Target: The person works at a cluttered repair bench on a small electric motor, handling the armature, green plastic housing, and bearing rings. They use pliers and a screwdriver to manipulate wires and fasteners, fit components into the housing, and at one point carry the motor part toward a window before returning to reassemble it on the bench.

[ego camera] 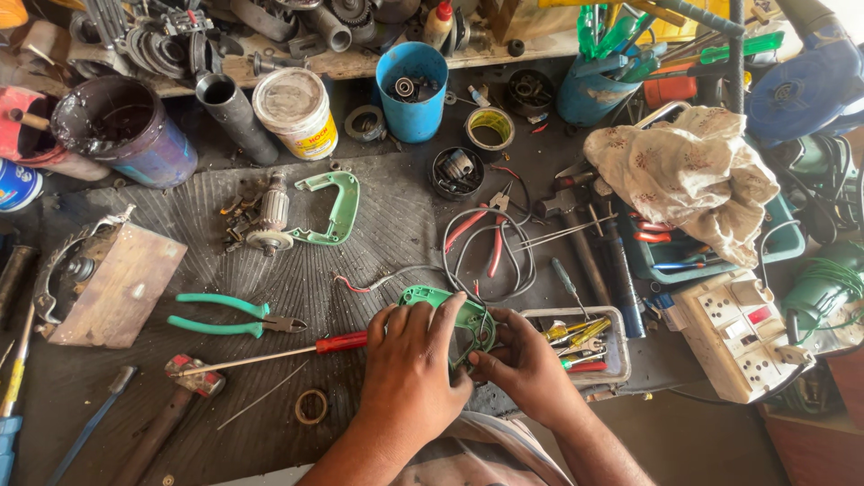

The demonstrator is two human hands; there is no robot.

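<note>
Near the front edge of the bench [378,198], two hands are working together on one green plastic housing half [454,315]. The left hand [409,369] is lying over the near side of it with fingers spread across the top, and the right hand [522,364] is gripping its right rim from beside, so both hands are clamped on the same piece, close together and nearly touching. The housing half is resting on the dark ribbed mat, just left of a small grey tray [616,346] that is holding several yellow and red bits.

A second green housing half [337,207] is lying further back on the mat, touching one motor armature [268,216]. One red-handled screwdriver [288,349] is lying just left of the left hand, its handle nearly touching the fingers. One pair of green-handled pliers [229,315] is sitting above it, and one pair of red-handled pliers [486,234] is lying behind the hands among loops of grey wire. One blue cup [412,90] and one white tin [297,110] are standing at the back. One floral cloth [688,175] is draped to the right, near one white socket board [742,333].
</note>
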